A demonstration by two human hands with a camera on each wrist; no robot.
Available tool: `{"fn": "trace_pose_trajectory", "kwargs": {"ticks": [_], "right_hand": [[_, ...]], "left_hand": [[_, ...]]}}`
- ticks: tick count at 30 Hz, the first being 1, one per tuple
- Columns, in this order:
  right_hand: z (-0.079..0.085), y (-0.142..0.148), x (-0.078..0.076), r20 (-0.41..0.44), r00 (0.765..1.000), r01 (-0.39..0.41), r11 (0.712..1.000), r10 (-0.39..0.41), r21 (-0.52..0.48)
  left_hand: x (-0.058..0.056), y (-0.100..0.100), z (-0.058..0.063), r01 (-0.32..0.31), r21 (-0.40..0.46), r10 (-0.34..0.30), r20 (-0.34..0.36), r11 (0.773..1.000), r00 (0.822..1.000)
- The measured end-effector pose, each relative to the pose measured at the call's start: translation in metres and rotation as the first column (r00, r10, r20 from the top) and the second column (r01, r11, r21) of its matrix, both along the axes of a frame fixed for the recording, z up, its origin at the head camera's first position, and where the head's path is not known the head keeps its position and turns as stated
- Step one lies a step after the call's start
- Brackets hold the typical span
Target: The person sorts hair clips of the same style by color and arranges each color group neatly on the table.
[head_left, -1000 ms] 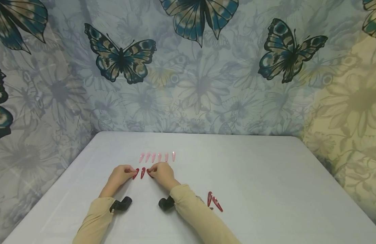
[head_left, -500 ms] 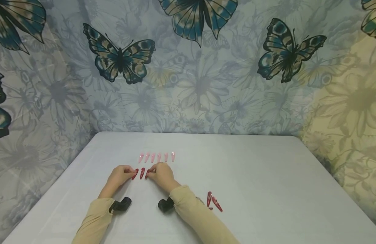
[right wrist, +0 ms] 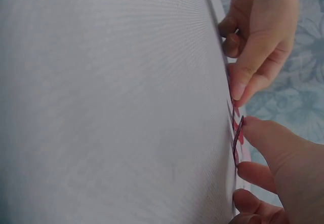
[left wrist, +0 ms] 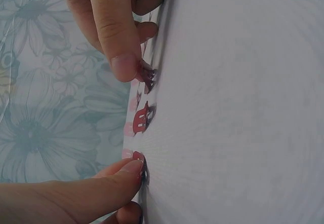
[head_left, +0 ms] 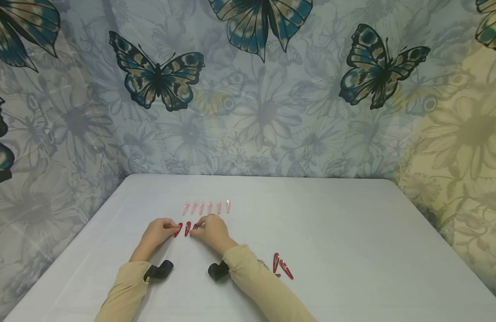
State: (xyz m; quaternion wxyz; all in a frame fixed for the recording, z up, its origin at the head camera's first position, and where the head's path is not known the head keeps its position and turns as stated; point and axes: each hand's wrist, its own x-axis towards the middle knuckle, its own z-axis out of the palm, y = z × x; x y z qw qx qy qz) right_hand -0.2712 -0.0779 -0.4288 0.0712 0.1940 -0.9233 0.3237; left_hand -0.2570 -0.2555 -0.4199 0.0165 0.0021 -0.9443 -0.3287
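Three red snap hair clips form a short row on the white table. My left hand (head_left: 158, 232) pinches the leftmost red clip (head_left: 178, 230) between thumb and finger, low at the tabletop. Beside it the middle red clip (head_left: 188, 228) lies untouched, its open metal frame showing in the left wrist view (left wrist: 140, 120). With thumb and fingertips my right hand (head_left: 214, 230) holds the third red clip (head_left: 195, 226), which the fingers partly cover. In the right wrist view this clip (right wrist: 238, 135) stands tilted, one end against the thumb.
Behind the red row, several pink hair clips (head_left: 201, 208) lie side by side on the white table (head_left: 344, 232). More red clips (head_left: 286, 269) lie right of my right forearm, one partly hidden by the sleeve. A butterfly-patterned cloth (head_left: 268, 112) hangs behind the table.
The third red clip has turned in my right fingers, from leaning the other way to nearly the same slant as its neighbours. My left hand has stayed on its clip.
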Motion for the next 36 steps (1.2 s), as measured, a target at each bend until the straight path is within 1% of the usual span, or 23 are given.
{"fn": "trace_pose_trajectory", "kwargs": {"ticks": [5,7,10,14,19,23,29,33,36], "right_hand": [[0.0008,-0.0002,0.0011,0.007,1.000,0.000,0.999,-0.001,0.037],[0.0008,-0.0005,0.0018,-0.002,1.000,0.001,0.998,-0.001,0.057],[-0.0002,-0.0011,0.0022,-0.036,0.999,-0.006,0.995,0.009,0.097],[-0.0010,-0.0013,0.0022,-0.080,0.996,-0.019,0.991,0.030,0.131],[-0.0012,-0.0011,0.0020,-0.099,0.995,-0.010,0.993,0.022,0.119],[-0.0011,-0.0009,0.0018,-0.097,0.995,0.006,0.995,0.004,0.104],[-0.0013,-0.0010,0.0001,-0.119,0.993,-0.008,0.996,0.018,0.086],[-0.0048,-0.0004,-0.0017,-0.121,0.993,-0.007,0.999,0.013,0.052],[-0.0072,0.0004,-0.0029,-0.107,0.994,-0.008,1.000,0.009,0.012]], "left_hand": [[-0.0004,0.0003,-0.0007,0.003,-0.001,-0.003,0.000,1.000,1.000],[-0.0006,-0.0003,-0.0016,0.005,0.001,-0.005,0.000,1.000,1.000],[-0.0009,-0.0017,-0.0031,0.014,0.004,-0.014,-0.005,1.000,1.000],[-0.0013,-0.0026,-0.0043,0.012,-0.001,-0.012,-0.005,1.000,1.000],[-0.0017,-0.0012,-0.0032,0.005,0.002,-0.005,-0.001,1.000,1.000],[-0.0018,-0.0013,-0.0027,0.000,-0.004,0.000,0.006,1.000,1.000],[-0.0017,-0.0022,-0.0026,-0.003,-0.021,0.003,0.001,1.000,1.000],[-0.0022,-0.0022,-0.0032,0.003,-0.008,-0.003,0.004,1.000,1.000],[-0.0030,-0.0019,-0.0036,0.012,0.002,-0.012,0.004,1.000,1.000]]}}
